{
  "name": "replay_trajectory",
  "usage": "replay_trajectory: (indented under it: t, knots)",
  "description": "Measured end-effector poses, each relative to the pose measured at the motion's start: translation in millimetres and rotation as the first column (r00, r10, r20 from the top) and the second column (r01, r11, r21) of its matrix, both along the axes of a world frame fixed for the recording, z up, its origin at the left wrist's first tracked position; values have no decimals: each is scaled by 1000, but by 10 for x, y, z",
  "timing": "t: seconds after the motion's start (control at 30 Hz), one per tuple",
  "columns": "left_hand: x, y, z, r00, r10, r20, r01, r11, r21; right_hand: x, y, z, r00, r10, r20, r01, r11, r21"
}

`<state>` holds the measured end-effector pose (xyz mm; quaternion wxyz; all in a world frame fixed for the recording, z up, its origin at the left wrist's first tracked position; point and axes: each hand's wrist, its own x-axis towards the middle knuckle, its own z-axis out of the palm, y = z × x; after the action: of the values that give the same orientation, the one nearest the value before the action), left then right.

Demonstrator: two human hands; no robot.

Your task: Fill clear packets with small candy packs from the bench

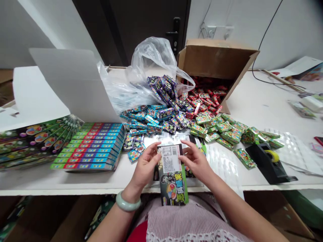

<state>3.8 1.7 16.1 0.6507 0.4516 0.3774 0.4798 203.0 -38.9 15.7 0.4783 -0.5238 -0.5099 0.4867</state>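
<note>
Close in front of me, above the table's front edge, is a black-and-green printed carton [174, 188] with Chinese lettering and a white barcode label [171, 159] on its upper part. My left hand [147, 163] pinches its left edge between thumb and fingers. On the opposite edge, my right hand [195, 160] grips it near the label, fingers curled. Beneath the carton and hands lie more dark printed pieces with white labels, mostly hidden. Just beyond are heaps of small candy boxes: blue [151, 121], purple [165, 89], red [205, 101] and green [227, 129].
To the left stands a row of filled display boxes [88, 148] beside fanned printed cartons [40, 136]. A clear plastic bag [153, 50] and an open cardboard box [219, 60] stand at the back. A black tape dispenser [268, 164] sits right, near bubble wrap [290, 148].
</note>
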Motion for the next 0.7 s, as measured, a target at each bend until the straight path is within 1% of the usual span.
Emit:
replay_trajectory:
  t: [0.1,0.17,0.23,0.27,0.3,0.4,0.43,0.5,0.6,0.63,0.7]
  knots:
    - [-59,-81,40,988,-60,-143,65,997,30,63,-53,110,994,104,43,-103,995,-16]
    - [-59,-121,104,973,-19,-231,46,993,112,110,-49,219,986,132,105,-134,991,10]
    - [-30,-132,182,960,35,-279,22,980,199,146,-17,328,975,124,182,-139,988,71]
    - [-10,-126,220,959,39,-280,22,977,211,157,4,372,974,121,191,-139,986,87]
    - [9,-118,253,964,29,-264,24,980,198,164,23,406,979,117,167,-132,988,84]
    - [45,-95,326,986,-9,-164,25,995,92,168,50,456,993,113,25,-113,994,6]
    - [47,-94,344,989,-10,-146,21,997,71,168,44,465,993,113,25,-114,994,3]
    - [42,-105,379,987,-10,-160,24,996,90,171,15,492,984,124,132,-134,988,72]
    - [41,-133,438,978,-21,-208,62,980,188,171,-39,570,933,146,329,-215,960,182]
    - [47,-139,457,978,-26,-209,69,977,201,167,-49,600,921,153,359,-232,954,189]
    - [69,-140,487,981,-21,-191,56,982,178,152,-44,655,919,151,364,-220,963,155]
